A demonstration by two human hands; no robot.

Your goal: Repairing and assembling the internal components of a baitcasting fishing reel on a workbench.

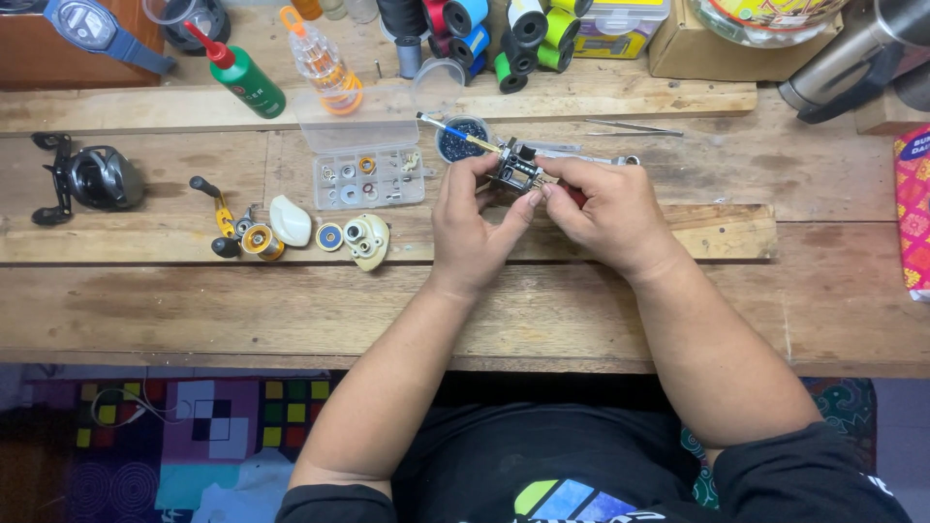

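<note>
The bench [581, 310] of worn wooden planks is lying under both forearms and reaching well beyond the hands on every side. The left hand [472, 228] and right hand [605, 213] are meeting above its middle, each closed on the reel frame [516, 169], a small dark metal body held clear of the wood between them. The left fingers [475, 174] are curling over the frame's left end, with the thumb pressing up from below. The right fingers [567, 174] are pinching its right end; a red part is showing just under them, but what it is cannot be told.

Far to the left of the left hand, a complete dark reel [92, 179] is sitting alone. Beyond it, a green bottle [247, 82] is lying tilted. Just left of the left hand, a clear parts box [368, 176] is standing open, with small washers in its compartments. Nearer the person than the box, a handle [218, 213], a white cover [290, 221] and a cream side plate [367, 239] are lying in a row. Just beyond the left fingers, a brush [455, 133] is resting across a small cup [459, 140]. Beyond the right hand, tweezers [635, 128] are lying flat.
</note>
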